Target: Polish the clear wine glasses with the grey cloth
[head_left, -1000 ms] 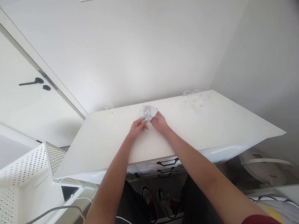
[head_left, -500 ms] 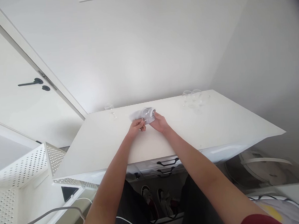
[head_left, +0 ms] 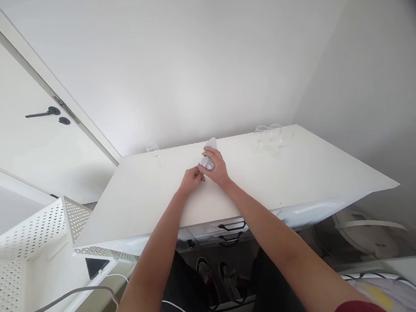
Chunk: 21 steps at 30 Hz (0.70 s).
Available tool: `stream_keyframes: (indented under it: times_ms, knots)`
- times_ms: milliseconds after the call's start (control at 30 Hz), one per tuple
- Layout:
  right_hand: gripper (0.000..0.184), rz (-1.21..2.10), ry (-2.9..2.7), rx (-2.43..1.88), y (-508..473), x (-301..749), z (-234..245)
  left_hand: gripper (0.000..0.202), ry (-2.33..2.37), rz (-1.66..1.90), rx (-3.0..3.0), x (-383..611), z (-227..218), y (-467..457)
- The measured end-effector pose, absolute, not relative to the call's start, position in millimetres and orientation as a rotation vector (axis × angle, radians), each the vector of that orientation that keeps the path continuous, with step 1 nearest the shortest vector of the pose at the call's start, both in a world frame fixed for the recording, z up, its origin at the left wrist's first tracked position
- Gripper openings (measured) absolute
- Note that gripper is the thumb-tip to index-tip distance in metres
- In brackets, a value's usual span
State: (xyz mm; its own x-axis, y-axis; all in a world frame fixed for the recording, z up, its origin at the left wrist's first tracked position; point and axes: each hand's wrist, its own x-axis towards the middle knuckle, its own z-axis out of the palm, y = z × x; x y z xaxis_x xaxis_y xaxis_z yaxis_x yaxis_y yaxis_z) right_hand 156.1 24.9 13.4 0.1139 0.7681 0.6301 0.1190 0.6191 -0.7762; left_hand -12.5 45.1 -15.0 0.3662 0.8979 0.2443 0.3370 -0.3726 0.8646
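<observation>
Over the middle of the white cabinet top, my right hand (head_left: 216,168) is wrapped round a pale grey cloth (head_left: 206,163). One end of the cloth pokes up beyond the fingers. Beside it, my left hand (head_left: 191,180) is closed in a pinch on the stem end of a wine glass, whose bowl is now covered by the cloth and my right hand. To the left, a clear wine glass (head_left: 153,148) stands by the wall. Several more clear glasses (head_left: 262,134) stand close together at the back right.
The white cabinet top (head_left: 136,199) has drawers with black handles (head_left: 232,227) below its front edge. At left are a perforated white rack (head_left: 45,229), a grey cable (head_left: 61,297) and a door with a black handle (head_left: 43,113). A wall runs behind.
My right hand has turned over and closed the cloth round the glass, hiding the bowl that showed before. The cloth's loose end swung from the left to the far side. My left hand hardly moved.
</observation>
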Motion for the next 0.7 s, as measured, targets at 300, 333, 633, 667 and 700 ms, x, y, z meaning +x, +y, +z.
stream_keyframes:
  times_ms: [300,333,633,667,700]
  knots:
    - [0.029,0.990,-0.937,-0.854,39,166,7,0.028,1.141,0.851,2.230,-9,-11,38]
    - [0.030,1.096,-0.886,-0.791,41,167,7,0.029,1.148,0.860,2.232,-9,-11,38]
    - [0.049,1.581,-1.019,-0.498,33,164,19,0.035,1.021,1.060,2.010,-10,-11,42]
    - [0.051,1.591,-1.040,-0.483,32,163,21,0.036,1.002,1.078,1.982,-10,-10,42]
    - [0.051,1.591,-1.050,-0.469,31,163,22,0.038,0.985,1.089,1.958,-10,-10,42]
